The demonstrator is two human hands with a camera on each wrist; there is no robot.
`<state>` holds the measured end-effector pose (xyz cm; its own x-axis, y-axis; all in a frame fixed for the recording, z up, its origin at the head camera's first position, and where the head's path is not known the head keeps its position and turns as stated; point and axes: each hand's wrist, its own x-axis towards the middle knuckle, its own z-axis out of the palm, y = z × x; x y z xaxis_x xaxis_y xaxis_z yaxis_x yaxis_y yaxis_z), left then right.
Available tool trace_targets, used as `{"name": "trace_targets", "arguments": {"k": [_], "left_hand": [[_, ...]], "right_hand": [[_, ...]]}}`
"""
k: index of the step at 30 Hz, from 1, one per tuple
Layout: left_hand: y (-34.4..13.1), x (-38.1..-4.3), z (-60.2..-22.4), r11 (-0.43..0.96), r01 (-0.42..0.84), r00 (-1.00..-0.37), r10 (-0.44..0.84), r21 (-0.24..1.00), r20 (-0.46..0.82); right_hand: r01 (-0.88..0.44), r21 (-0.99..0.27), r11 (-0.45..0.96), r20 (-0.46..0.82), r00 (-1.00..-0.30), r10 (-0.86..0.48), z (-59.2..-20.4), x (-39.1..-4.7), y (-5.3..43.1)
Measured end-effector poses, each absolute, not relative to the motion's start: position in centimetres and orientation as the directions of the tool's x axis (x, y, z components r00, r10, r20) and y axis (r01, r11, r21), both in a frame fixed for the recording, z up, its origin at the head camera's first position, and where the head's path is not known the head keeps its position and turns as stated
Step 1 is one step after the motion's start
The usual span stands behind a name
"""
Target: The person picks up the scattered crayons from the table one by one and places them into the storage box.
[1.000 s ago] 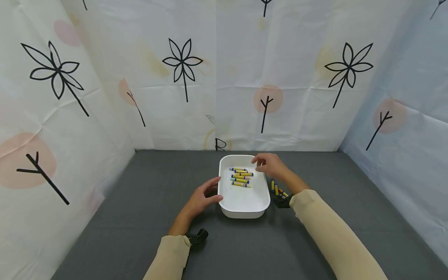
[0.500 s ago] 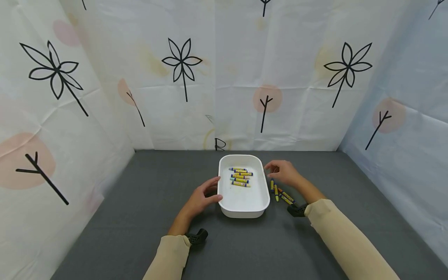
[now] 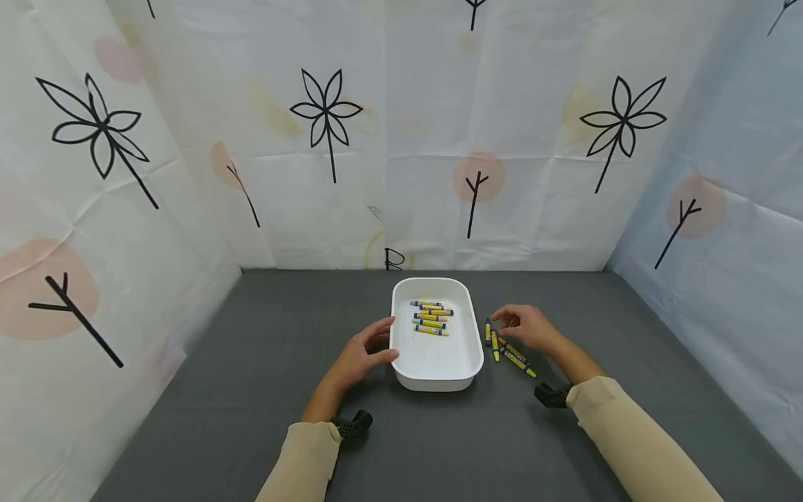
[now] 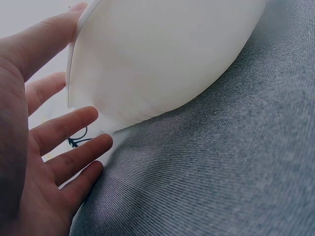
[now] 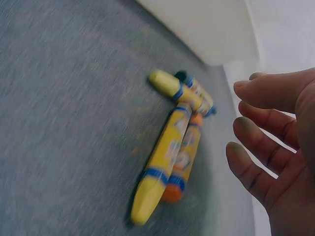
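Observation:
A white rectangular tub [image 3: 439, 359] stands on the grey table, with several yellow-wrapped crayons [image 3: 431, 330] lying in a row inside it. My left hand [image 3: 362, 357] rests at the tub's left side, thumb and fingertips at the rim, fingers spread and relaxed in the left wrist view. To the right of the tub lies a loose group of crayons: a yellow crayon [image 5: 162, 160], an orange crayon [image 5: 179, 169], another yellow crayon [image 5: 170, 84] and a dark green crayon [image 5: 199, 91]. Just above this group hovers my right hand [image 3: 525, 325], fingers loosely bent, holding nothing.
Patterned white cloth walls [image 3: 414, 139] close in the back and both sides of the grey tabletop [image 3: 314, 307]. Black wrist straps [image 3: 354, 424] and pale sleeves cover the forearms.
My right hand has moved from over the tub's far right corner, rightward and nearer, to above the loose crayons, uncovering more of them. My left hand stays at the tub.

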<state>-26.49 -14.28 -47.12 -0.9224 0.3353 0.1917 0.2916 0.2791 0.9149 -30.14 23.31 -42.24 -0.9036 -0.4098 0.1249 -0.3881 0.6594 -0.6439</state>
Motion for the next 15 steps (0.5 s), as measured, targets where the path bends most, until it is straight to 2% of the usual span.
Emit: {"name": "trace_targets", "arguments": {"k": [7,15], "left_hand": [[-14.2,-26.5,-47.2,0.287,0.289,-0.925,0.330,0.913,0.189],[-14.2,-26.6,-47.3,0.273,0.288,-0.923,0.336,0.918,0.190]], "right_hand": [[-0.466,-0.655,0.595,0.158,-0.854,-0.495,-43.2,-29.4,24.8],[-0.354,-0.658,0.665,0.027,-0.893,-0.449,-43.9,-29.4,24.9]]}}
